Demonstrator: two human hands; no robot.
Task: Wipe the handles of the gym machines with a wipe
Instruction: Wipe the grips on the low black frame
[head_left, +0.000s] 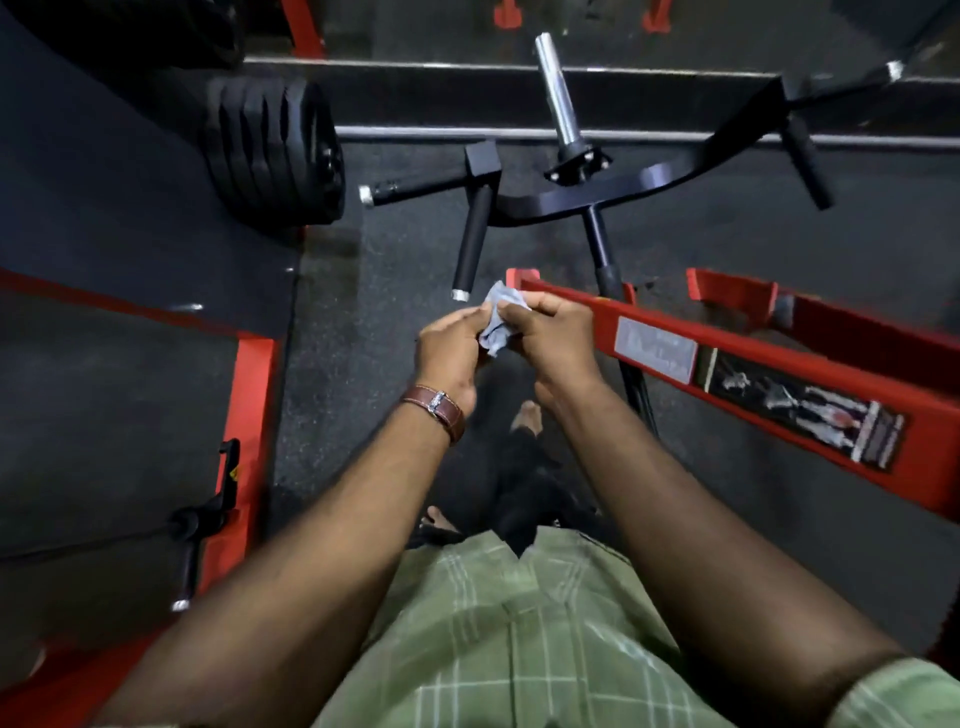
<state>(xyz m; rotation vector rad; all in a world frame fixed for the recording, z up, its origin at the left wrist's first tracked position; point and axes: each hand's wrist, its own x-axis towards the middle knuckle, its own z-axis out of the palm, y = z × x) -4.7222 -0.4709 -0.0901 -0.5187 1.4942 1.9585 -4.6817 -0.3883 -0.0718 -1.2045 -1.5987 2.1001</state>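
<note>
I'm holding the wipe (500, 322) between both hands, in front of my chest, above the floor. My left hand (451, 347) is pinching its left edge with thumb and fingertips; my right hand (551, 338) is curled round the right side, thumb on top. The wipe is crumpled, pale grey-blue, bunched between the two grips. Looks like I'm refolding or spreading it before the next handle, judging by both hands working it and nothing touching the machine.

The nearest handle (471, 244) is hanging just beyond my left fingertips, black grip with a silver end cap pointing down towards me. The side handle (387, 188) is sticking out further ahead and left of that. The far handle (808, 162) is well off to the right, past my right hand. The chrome plate post (557, 93) is straight ahead, not a target.

To do this well: I'm opening the wipe to a clean flat face, then wrapping it full round the nearest grip, not dabbing one side. I'm planning to slide along the whole length, cap included. One hand is enough; the handle may swing, so steady it.

The red frame (753, 358) is running just under my right hand. The plate stack (275, 150) is far left ahead.
</note>
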